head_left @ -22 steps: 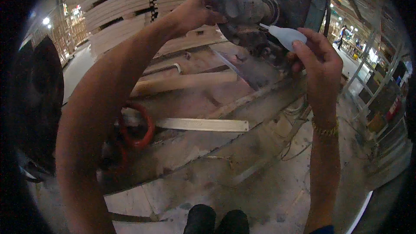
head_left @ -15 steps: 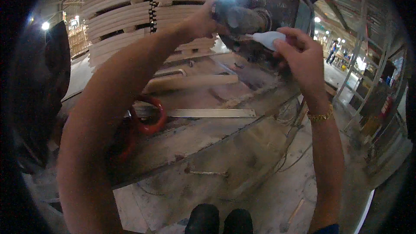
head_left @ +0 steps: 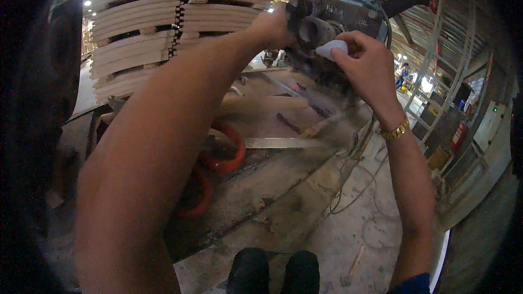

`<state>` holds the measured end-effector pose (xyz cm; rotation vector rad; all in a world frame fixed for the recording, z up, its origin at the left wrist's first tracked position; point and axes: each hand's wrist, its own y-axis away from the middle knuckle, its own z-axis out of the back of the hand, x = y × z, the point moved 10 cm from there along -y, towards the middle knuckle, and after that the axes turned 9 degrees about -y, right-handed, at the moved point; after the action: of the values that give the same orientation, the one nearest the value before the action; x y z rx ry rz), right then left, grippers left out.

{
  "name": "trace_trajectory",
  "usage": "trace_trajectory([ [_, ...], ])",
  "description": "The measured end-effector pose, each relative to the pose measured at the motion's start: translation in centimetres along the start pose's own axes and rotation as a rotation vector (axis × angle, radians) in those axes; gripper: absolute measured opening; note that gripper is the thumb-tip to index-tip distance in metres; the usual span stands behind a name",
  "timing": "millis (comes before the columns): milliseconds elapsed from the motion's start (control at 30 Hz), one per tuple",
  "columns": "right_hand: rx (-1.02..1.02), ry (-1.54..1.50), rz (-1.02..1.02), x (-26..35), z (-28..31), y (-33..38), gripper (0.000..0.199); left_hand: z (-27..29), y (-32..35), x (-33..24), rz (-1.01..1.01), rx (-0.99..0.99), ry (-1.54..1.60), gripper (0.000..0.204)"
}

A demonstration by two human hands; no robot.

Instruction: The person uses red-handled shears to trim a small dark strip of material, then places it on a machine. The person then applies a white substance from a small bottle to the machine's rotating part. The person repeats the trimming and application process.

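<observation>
Step in hand: dosing a fitting. Right hand (head_left: 370, 65) closed around small white squeeze bottle (head_left: 331, 49), tip at dark machine head (head_left: 318, 22); left hand (head_left: 271, 26) grips that housing. Next likely calls for steady aim, gentle squeeze.

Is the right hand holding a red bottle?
No, the right hand grips a small white bottle against the grey machine.

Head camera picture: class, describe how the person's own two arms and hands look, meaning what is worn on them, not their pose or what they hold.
Both hands are bare, with no gloves. The left hand and its forearm show no sleeve, watch or band. The right hand has a gold-coloured link bracelet or watch band around the wrist. At the lower edge of the picture, a blue sleeve edge shows on the right arm.
</observation>
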<state>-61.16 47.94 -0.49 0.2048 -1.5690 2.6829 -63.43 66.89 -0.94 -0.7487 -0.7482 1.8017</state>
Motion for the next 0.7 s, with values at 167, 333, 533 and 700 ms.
trace_trajectory([
  [167,-0.038,-0.024,0.018,0.1,0.2,0.0,0.029,1.2,0.8,-0.4,0.043,-0.018,0.014,0.084],
  [333,-0.031,-0.086,0.033,0.2,-0.6,-0.3,0.029,0.9,0.6,0.3,0.073,0.014,-0.007,0.082],
  [533,0.003,0.077,0.07,0.8,-1.0,-0.2,0.03,0.7,0.6,0.0,0.027,-0.019,-0.029,0.082],
  [700,-0.055,0.033,0.15,2.0,-1.3,0.6,0.022,0.9,0.8,-0.1,0.003,-0.027,0.006,0.084],
])
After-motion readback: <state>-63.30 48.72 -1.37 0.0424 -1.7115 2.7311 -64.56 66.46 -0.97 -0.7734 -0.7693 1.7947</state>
